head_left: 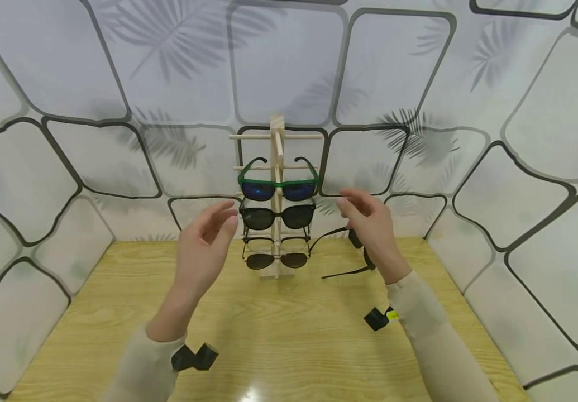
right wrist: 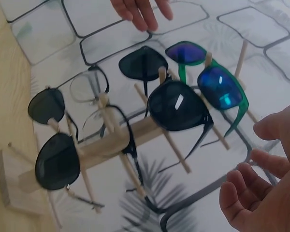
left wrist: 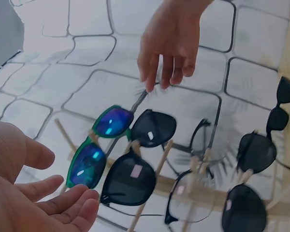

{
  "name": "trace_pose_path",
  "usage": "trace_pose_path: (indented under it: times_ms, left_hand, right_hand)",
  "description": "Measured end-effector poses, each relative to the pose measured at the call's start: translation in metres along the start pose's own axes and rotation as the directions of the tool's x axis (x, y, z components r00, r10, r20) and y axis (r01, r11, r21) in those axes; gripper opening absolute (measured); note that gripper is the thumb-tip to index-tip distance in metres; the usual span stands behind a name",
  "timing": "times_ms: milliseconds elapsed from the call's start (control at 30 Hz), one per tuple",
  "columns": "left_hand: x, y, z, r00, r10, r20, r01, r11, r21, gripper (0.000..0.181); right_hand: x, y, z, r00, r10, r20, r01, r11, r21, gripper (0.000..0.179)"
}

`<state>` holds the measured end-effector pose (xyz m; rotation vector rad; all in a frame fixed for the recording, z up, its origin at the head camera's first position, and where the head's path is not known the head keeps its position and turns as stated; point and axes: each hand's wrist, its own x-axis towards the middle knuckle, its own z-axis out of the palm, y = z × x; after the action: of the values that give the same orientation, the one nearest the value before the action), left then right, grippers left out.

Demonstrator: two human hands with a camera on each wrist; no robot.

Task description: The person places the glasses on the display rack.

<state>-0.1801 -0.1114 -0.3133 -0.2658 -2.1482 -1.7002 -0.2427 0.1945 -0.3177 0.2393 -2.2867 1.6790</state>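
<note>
A wooden display stand [head_left: 276,124] holds several pairs of glasses, one above another. Topmost are green-framed sunglasses [head_left: 258,191] with blue mirrored lenses; below them hang black sunglasses [head_left: 259,218], clear-lensed eyeglasses [left wrist: 172,199] and dark sunglasses [head_left: 259,261]. My left hand [head_left: 202,251] hovers left of the stand, fingers relaxed, palm turned towards it. On the opposite side my right hand [head_left: 371,231] is held in the air, fingers loosely bent and gripping nothing. Both wrist views show a gap between the hands and the green sunglasses.
Another pair of black sunglasses [head_left: 354,239] lies on the wood-grain table [head_left: 278,329], partly hidden behind my right hand. Bare pegs [head_left: 251,137] stick out at the stand's top. Patterned walls [head_left: 289,61] enclose the back and both sides.
</note>
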Motion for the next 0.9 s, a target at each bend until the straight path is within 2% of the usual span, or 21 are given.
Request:
trace_pose_path:
  times_ms: [167,400,600,900]
  left_hand:
    - [-0.023,-0.008,0.014,0.999,0.01,0.044,-0.008,0.999,-0.044,0.034]
    - [-0.057,-0.017,0.042,0.989,0.01,0.15,0.007,0.993,-0.117,0.028]
    - [-0.075,-0.033,0.074,0.961,-0.059,0.27,0.094,0.988,-0.119,0.023]
    - [-0.088,-0.065,0.116,0.909,-0.114,0.4,0.187,0.971,-0.149,0.03]
  right_hand:
    - [-0.006,0.018,-0.012,0.999,0.05,-0.007,-0.05,0.998,-0.024,0.041]
    - [-0.016,0.046,-0.025,0.993,0.114,-0.023,-0.115,0.991,-0.062,0.039]
    - [-0.024,0.067,-0.032,0.983,0.178,-0.031,-0.181,0.978,-0.106,0.041]
    - [-0.027,0.094,-0.038,0.972,0.231,-0.047,-0.235,0.959,-0.161,0.04]
